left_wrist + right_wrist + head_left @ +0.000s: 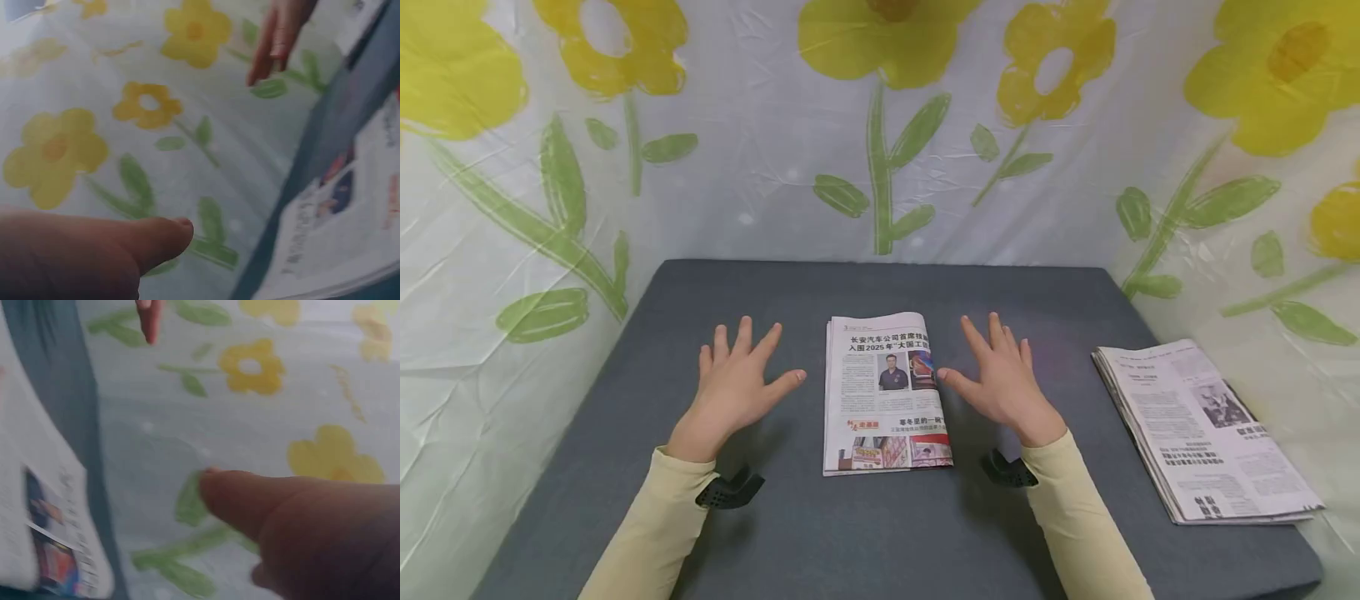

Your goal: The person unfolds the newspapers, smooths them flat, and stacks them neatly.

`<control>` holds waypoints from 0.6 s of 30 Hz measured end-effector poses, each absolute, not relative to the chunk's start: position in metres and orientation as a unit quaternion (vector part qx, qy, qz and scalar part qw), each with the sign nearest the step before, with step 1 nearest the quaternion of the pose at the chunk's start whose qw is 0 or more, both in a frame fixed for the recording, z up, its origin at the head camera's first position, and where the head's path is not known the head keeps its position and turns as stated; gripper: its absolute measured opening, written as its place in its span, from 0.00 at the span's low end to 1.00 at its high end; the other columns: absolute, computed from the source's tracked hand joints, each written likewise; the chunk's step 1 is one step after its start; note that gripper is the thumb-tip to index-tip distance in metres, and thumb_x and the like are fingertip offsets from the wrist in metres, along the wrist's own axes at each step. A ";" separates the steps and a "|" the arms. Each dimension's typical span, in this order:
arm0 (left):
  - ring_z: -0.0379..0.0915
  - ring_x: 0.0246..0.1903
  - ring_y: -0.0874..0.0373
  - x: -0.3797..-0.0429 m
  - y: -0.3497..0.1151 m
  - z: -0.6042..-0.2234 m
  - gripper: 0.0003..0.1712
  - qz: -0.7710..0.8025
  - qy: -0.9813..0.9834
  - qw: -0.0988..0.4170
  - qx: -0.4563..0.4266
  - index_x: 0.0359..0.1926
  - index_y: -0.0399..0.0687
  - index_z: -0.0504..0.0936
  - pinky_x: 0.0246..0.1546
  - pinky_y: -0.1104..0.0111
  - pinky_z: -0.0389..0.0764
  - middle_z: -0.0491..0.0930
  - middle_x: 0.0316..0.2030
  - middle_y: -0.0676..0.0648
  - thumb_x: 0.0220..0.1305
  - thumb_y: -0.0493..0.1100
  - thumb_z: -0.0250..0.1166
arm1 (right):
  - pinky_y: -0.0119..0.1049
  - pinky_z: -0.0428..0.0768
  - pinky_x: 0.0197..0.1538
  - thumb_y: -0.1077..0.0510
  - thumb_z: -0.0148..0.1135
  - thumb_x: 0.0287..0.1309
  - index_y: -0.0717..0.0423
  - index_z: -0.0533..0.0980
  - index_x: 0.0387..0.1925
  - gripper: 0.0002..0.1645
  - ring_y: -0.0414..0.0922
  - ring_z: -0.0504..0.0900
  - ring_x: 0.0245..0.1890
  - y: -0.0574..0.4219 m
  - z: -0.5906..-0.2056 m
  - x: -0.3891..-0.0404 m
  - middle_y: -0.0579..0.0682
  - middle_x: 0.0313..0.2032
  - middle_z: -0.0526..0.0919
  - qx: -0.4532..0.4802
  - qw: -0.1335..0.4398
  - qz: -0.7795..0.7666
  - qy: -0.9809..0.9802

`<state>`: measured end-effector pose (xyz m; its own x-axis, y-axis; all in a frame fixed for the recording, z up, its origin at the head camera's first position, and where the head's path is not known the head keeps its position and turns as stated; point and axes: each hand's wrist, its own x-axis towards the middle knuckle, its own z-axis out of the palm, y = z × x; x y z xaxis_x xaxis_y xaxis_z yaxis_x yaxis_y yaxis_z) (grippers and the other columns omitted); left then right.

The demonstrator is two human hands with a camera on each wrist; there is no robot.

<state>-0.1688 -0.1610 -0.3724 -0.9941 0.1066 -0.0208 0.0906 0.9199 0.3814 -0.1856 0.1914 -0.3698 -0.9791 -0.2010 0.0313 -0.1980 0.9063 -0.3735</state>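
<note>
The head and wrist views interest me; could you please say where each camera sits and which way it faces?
Head: on the head, forward and down at the folded colour-printed newspaper; left hand, right hand and cream sleeves show.
Left wrist: on that wrist, towards the white flowered sheet; left thumb and right fingers show.
Right wrist: on that wrist, towards the same sheet; right thumb and left fingers show.
Both wrist views share newspaper and sheet.

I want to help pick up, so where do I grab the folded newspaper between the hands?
Probably pinch the folded newspaper by its right edge, coming from the right, where the right hand is near. The headline is cut off there, so it looks like the fold, which should keep pages together. The left edge shows loose layers.
</note>
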 end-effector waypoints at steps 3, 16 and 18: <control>0.31 0.77 0.20 -0.164 -0.155 -0.390 0.48 0.182 0.981 0.022 0.066 0.80 0.46 0.57 0.71 0.26 0.41 0.42 0.79 0.26 0.69 0.63 0.62 | 0.72 0.39 0.76 0.37 0.63 0.66 0.50 0.49 0.82 0.54 0.70 0.42 0.80 0.181 -0.382 -0.183 0.69 0.80 0.38 -0.113 0.007 -0.200 0.973; 0.42 0.76 0.22 -0.147 -0.131 -0.460 0.46 0.160 0.978 0.026 0.132 0.76 0.47 0.66 0.71 0.28 0.50 0.52 0.78 0.28 0.65 0.65 0.66 | 0.71 0.47 0.76 0.38 0.66 0.63 0.49 0.58 0.79 0.50 0.71 0.48 0.79 0.140 -0.433 -0.167 0.68 0.80 0.46 -0.165 0.053 -0.182 0.968; 0.43 0.76 0.21 -0.146 -0.131 -0.465 0.47 0.162 0.976 0.030 0.142 0.76 0.47 0.67 0.70 0.28 0.50 0.53 0.77 0.28 0.64 0.66 0.66 | 0.72 0.48 0.75 0.38 0.67 0.62 0.50 0.60 0.78 0.50 0.71 0.48 0.79 0.133 -0.438 -0.164 0.69 0.79 0.48 -0.184 0.055 -0.184 0.964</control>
